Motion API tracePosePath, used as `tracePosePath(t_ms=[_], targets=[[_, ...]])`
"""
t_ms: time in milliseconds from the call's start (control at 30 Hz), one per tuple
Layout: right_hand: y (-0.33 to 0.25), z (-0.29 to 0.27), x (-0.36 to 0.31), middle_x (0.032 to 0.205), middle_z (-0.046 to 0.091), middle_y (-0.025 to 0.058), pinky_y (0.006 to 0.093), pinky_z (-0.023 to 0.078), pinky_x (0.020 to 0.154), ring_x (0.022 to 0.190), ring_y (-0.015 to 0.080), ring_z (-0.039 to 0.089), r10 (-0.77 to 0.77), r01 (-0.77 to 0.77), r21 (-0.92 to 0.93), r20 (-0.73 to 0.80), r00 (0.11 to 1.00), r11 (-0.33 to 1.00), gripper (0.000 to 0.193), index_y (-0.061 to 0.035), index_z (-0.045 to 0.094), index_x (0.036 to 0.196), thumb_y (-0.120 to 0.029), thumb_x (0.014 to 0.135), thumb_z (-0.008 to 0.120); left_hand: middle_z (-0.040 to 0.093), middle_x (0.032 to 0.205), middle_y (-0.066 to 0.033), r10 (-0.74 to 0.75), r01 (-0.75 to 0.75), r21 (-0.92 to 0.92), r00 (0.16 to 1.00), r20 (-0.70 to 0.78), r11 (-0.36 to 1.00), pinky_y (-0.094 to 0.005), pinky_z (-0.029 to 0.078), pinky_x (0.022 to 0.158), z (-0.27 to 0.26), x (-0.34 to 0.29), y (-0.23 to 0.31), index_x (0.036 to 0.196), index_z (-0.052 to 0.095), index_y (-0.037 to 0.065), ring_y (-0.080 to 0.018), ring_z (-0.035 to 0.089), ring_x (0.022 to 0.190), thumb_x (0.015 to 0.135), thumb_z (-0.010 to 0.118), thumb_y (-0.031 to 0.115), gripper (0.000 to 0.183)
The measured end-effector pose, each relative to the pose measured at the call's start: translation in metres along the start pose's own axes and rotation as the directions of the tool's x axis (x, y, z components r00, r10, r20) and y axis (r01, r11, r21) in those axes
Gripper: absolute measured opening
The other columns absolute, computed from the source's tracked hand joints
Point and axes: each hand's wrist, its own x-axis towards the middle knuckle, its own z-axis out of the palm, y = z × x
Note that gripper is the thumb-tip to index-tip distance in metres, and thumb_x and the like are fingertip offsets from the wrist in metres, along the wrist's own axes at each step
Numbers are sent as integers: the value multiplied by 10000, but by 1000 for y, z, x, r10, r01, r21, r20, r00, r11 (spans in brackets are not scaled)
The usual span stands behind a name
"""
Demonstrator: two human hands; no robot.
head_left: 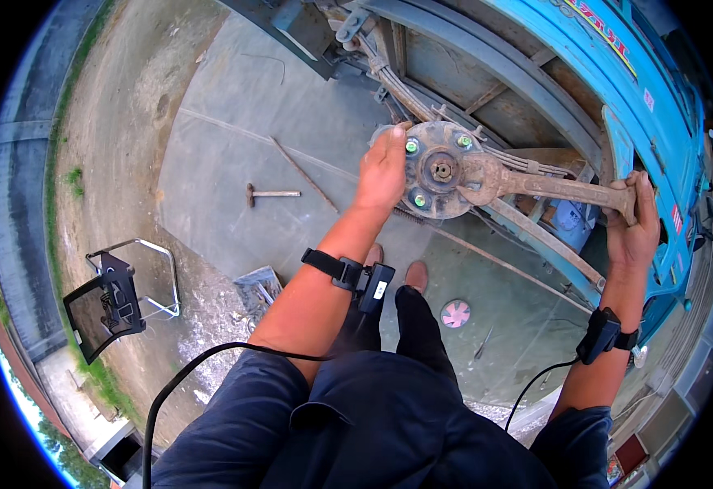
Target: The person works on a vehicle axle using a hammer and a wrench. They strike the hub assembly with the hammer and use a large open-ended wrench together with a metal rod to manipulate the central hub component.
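A round, rusty wheel hub (440, 202) with several bright greenish nuts or studs is in front of me, beside the blue vehicle. My left hand (382, 171) grips its left rim; some of the fingers are hidden behind it. A large, rust-brown wrench (548, 187) lies across from the hub toward the right. The wide left end of the wrench covers one spot on the hub's right side. At its far right end my right hand (637, 222) is closed around the open jaw. Both wrists carry strapped black devices.
The blue vehicle (593, 73) with its rusty frame and leaf springs fills the upper right. On the concrete lie a hammer (273, 194), a thin rod (303, 174) and a round pinkish disc (455, 314). At left stands a metal-framed chair (116, 295); a tray of tools (260, 287) sits near my feet.
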Motion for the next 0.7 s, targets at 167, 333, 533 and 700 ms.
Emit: tracePosePath(t_ms=[167,333,533,700], targets=[[-9,-58,-51,860,633,85,283,509,663,796,175,635,-34,44,76,-128,991,996,246,-72,577,980,-310,1013,525,529,1343,-238,516,-612,304,785,342,730,-401,422,1034,-19,-5,29,1314,541,-4,-362,537,1204,848,709,456,676],[0,-85,-104,858,614,95,291,495,733,824,177,621,13,-6,33,-225,974,999,274,-50,564,987,-315,1024,506,475,1367,-255,443,-700,542,714,542,466,-458,421,1040,-3,-14,67,1360,498,14,-430,474,1236,619,875,404,918],[19,-91,-141,835,643,99,279,496,673,764,162,616,62,-37,85,-308,949,996,289,-47,574,1004,-329,1022,513,508,1300,-249,274,-727,568,678,682,387,-440,447,1011,4,-1,86,1355,510,15,-417,491,1196,605,878,317,888],[29,-96,-154,828,641,106,272,493,613,740,162,616,53,-33,61,-357,933,998,273,-48,570,995,-314,1019,514,525,1268,-254,234,-691,586,708,666,423,-419,463,990,6,-2,89,1331,548,14,-401,521,1163,615,865,280,827]])
